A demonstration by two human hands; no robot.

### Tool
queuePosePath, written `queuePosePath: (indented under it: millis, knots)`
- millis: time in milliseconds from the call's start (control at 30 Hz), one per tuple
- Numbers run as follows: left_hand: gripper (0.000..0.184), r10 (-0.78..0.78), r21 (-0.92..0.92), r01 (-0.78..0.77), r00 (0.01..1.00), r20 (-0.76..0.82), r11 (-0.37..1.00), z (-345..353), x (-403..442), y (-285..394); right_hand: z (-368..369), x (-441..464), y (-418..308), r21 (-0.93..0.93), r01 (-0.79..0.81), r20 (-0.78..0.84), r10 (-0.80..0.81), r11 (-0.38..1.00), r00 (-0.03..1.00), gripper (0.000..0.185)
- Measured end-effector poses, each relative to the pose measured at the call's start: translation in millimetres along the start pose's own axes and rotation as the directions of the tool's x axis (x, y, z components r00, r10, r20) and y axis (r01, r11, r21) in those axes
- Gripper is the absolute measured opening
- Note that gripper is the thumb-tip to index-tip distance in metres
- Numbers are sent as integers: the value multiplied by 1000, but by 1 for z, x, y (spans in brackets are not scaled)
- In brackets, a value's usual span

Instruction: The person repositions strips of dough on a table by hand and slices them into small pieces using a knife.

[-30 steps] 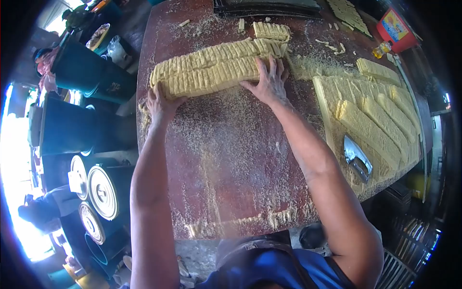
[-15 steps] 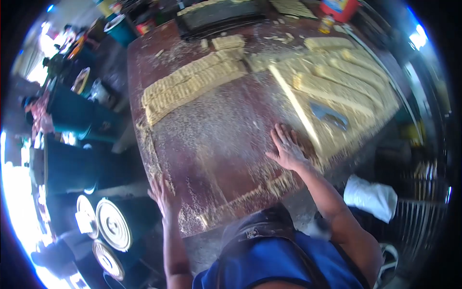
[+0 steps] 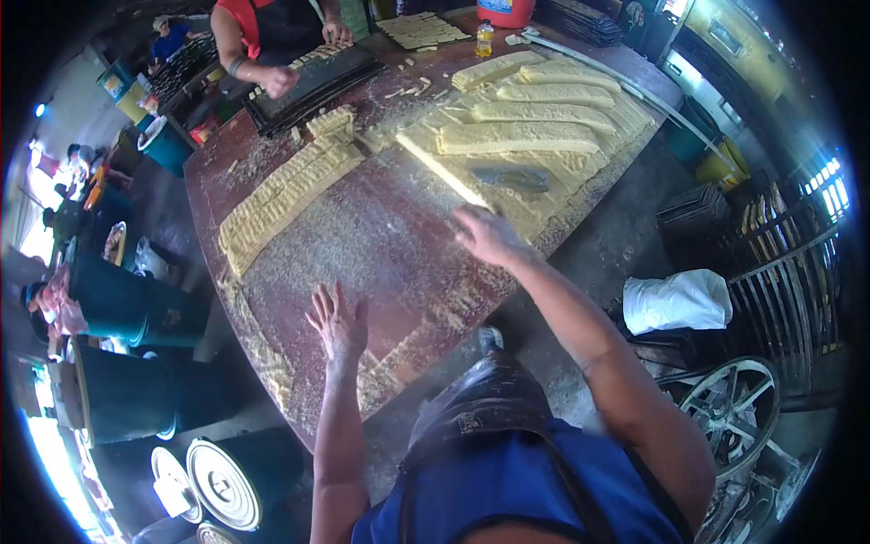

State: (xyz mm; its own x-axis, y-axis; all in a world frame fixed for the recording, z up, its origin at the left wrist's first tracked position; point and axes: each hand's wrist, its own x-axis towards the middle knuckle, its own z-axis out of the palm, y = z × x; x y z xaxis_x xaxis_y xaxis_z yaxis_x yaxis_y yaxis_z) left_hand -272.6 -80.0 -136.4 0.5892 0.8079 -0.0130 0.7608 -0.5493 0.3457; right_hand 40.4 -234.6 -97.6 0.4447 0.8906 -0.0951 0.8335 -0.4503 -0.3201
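Observation:
My left hand is open, fingers spread, over the floury, crumb-strewn part of the reddish table. My right hand holds nothing that I can see; its fingers reach toward the near corner of a thick pale dough slab, and whether they touch it is unclear. On that slab lies a flat grey-blue scraper, beyond my right fingertips. Several long dough strips rest side by side behind the scraper. Farther left, a row of cut dough stretches across the table.
Across the table, a person in a red top works with both hands at a dark tray. A small bottle and a red bucket stand at the back. Dark barrels line the left; a white sack and spoked wheel are at right.
The view has swung, bringing the person across the table into sight. My left hand has moved from the table's left edge inward over it; my right hand has come nearer the slab's corner.

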Motion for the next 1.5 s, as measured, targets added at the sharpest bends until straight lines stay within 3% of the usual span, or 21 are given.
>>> queuePosePath:
  millis: [100, 167, 200, 233, 300, 333, 367, 433, 467, 533, 633, 667, 733, 767, 800, 833, 900, 1100, 1233, 1400, 1500]
  knots:
    - [67, 61, -22, -61, 998, -36, 998, 16, 20, 33, -37, 3, 55, -24, -9, -92, 7, 1000, 996, 53]
    - [64, 80, -19, -78, 993, 83, 997, 33, 33, 70, -30, 14, 108, -202, -28, -241, -22, 979, 970, 53]
    - [61, 146, -55, -145, 989, 26, 988, 44, 42, 93, -32, 21, 125, -144, 45, -303, -88, 989, 949, 51]
    - [61, 136, -59, -135, 991, 18, 989, 53, 53, 114, -37, 30, 143, -150, 57, -300, -101, 987, 948, 51]
    - [56, 301, -145, -293, 953, 37, 945, 67, 75, 154, -48, 35, 167, 17, 76, -79, -75, 997, 994, 46]
    - [52, 354, -163, -356, 934, -39, 920, 79, 89, 167, -62, 26, 169, 65, 109, -96, -102, 992, 990, 41]
    - [52, 347, -163, -346, 938, -23, 924, 83, 98, 180, -56, 16, 183, 74, 105, -81, -99, 992, 992, 41]
    - [49, 303, -240, -295, 953, -5, 925, 79, 125, 217, -61, 7, 218, -67, 281, -97, -287, 957, 953, 39]
    - [49, 361, -221, -360, 932, -39, 906, 76, 142, 232, -63, 7, 233, -57, 272, -83, -276, 961, 958, 39]
    - [50, 394, -278, -395, 917, -62, 876, 64, 186, 267, -85, 12, 248, 190, 296, 9, -303, 936, 953, 37]
    - [49, 510, -314, -508, 856, -82, 802, 55, 273, 304, -134, 46, 284, 169, 131, -220, -92, 977, 971, 37]
    - [53, 478, -314, -448, 878, 19, 837, 48, 295, 318, -142, 61, 315, 126, 47, -350, 0, 991, 937, 37]
    - [58, 443, -307, -390, 888, 122, 868, 46, 327, 338, -172, 85, 359, 33, -138, -240, 142, 990, 960, 45]
    - [67, 347, -232, -281, 879, 328, 931, 47, 341, 344, -178, 91, 375, 33, -136, -243, 140, 990, 960, 45]
    - [77, 221, -133, -178, 831, 511, 975, 45, 352, 350, -182, 98, 388, 59, -126, -122, 133, 990, 984, 51]
    - [77, 214, -133, -169, 835, 507, 976, 44, 360, 353, -184, 104, 399, 84, -116, 5, 116, 990, 993, 57]
    - [86, 207, -102, -184, 746, 633, 978, 41, 371, 353, -181, 109, 412, 100, -93, 12, 92, 991, 996, 66]
    - [86, 217, -23, -275, 703, 677, 961, 44, 368, 356, -202, 126, 401, 21, -173, 340, 155, 985, 928, 76]
    - [83, 211, -26, -270, 682, 700, 962, 46, 368, 356, -189, 134, 417, -75, -123, 315, 140, 990, 939, 85]
    - [82, 267, -104, -278, 652, 709, 955, 50, 366, 355, -189, 138, 418, 78, -203, 477, 142, 976, 868, 96]
    - [79, 269, -180, -203, 618, 739, 962, 51, 364, 352, -173, 146, 433, 147, -204, 406, 129, 968, 905, 97]
